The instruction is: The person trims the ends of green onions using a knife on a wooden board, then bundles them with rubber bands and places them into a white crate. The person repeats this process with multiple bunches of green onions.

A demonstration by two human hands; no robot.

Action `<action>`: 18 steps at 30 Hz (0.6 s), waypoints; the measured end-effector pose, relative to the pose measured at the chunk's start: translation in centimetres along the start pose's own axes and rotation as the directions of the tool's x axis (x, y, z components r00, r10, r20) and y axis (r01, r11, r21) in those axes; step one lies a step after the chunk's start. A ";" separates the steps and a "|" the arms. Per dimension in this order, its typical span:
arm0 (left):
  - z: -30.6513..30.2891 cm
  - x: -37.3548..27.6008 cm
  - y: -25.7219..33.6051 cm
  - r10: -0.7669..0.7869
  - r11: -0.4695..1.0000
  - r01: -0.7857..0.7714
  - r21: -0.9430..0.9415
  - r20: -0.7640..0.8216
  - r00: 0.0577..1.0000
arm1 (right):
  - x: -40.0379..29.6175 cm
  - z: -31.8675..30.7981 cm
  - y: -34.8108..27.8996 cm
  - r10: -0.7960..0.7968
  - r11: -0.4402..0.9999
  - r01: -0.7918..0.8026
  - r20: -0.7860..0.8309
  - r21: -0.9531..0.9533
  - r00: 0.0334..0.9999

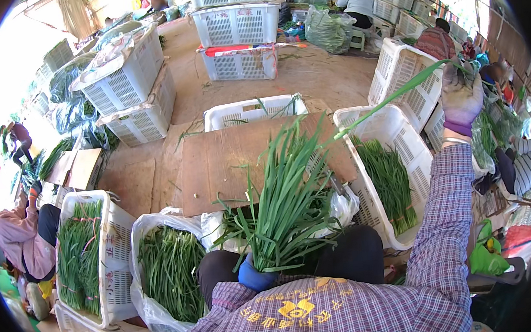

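My left hand (256, 274), in a blue glove, is closed round the base of a large bunch of green garlic chives (287, 201) above my lap. Out to the right, my right hand (461, 86), in a white and purple glove, is raised and grips one long green leaf (395, 94) near its end. That leaf slants down toward the bunch. Behind the bunch lies a brown wooden board (227, 159), with a knife (336, 184) by its right edge. Loose chives and a plastic bag (345, 204) are in front of the board. The fingers of my left hand are mostly hidden.
White crates of bundled chives stand at the right (424, 191) and left (110, 272). A plastic-lined container of chives (138, 269) is beside my left knee. Stacked crates (238, 25) rise beyond the board. A person in pink (21, 236) sits at far left; others work behind.
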State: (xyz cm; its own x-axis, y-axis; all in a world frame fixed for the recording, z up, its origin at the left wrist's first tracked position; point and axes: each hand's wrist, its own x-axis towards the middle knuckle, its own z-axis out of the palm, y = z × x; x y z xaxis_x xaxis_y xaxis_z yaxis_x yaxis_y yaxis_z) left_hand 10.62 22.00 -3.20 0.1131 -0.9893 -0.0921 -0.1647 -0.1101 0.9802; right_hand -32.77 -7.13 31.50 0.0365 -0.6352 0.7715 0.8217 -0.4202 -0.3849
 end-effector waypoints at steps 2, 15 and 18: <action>-0.2 -0.1 0.7 -0.055 0.997 0.053 -0.054 -0.029 0.998 | 0.6 0.1 1.5 0.006 1.000 -0.006 0.009 0.021 1.000; -2.7 2.4 -0.2 -0.112 0.982 0.106 -0.157 -0.031 0.993 | 4.8 -2.9 9.8 -0.027 0.988 -0.012 -0.246 -0.154 0.969; -3.0 2.4 0.3 -0.222 0.801 0.171 -0.574 -0.019 0.975 | 4.1 -2.5 16.0 0.035 0.987 -0.075 -0.259 -0.144 0.965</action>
State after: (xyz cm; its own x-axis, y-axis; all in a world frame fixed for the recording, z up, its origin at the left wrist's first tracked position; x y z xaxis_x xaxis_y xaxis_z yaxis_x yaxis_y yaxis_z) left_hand 13.74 19.93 -2.65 0.1657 -0.9381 -0.3041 0.4495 -0.2027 0.8700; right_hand -20.95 -18.09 27.24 -0.0830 -0.7959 0.5997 0.7263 -0.4603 -0.5104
